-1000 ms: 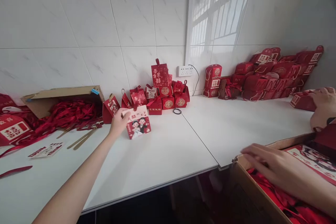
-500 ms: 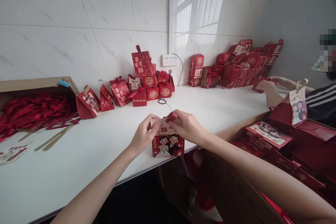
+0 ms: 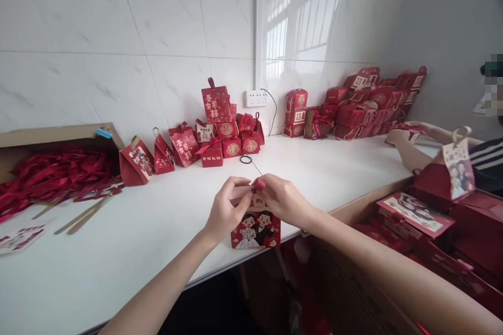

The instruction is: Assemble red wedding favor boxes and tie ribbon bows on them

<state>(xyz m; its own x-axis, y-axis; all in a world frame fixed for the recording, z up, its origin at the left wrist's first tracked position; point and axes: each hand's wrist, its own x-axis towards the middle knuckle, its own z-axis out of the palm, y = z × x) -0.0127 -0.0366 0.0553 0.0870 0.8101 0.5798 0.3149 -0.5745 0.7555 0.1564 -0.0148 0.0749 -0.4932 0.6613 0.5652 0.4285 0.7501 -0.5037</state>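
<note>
A red wedding gift box (image 3: 256,231), printed with a cartoon bride and groom, stands upright at the table's front edge. My left hand (image 3: 231,207) is closed at the box's top, its thumb and fingers touching the upper left part and the ribbon. My right hand (image 3: 286,200) pinches a looped red ribbon (image 3: 260,184) at the top of the box. Both sets of fingertips meet there and hide how the ribbon passes through. Just behind my hands lies a thin wire hook with a black ring handle (image 3: 246,159).
Red ribbons (image 3: 58,172) fill an open carton at left, with gold strips (image 3: 84,217) in front. Finished red boxes (image 3: 231,146) stand along the wall, more (image 3: 369,102) piled at right. A carton (image 3: 353,196) of boxes sits near my right arm. A co-worker's arm (image 3: 444,133) reaches in.
My left hand has shifted from the box's upper left side toward the ribbon, and its fingertips now meet my right hand's. The whole view has moved slightly.
</note>
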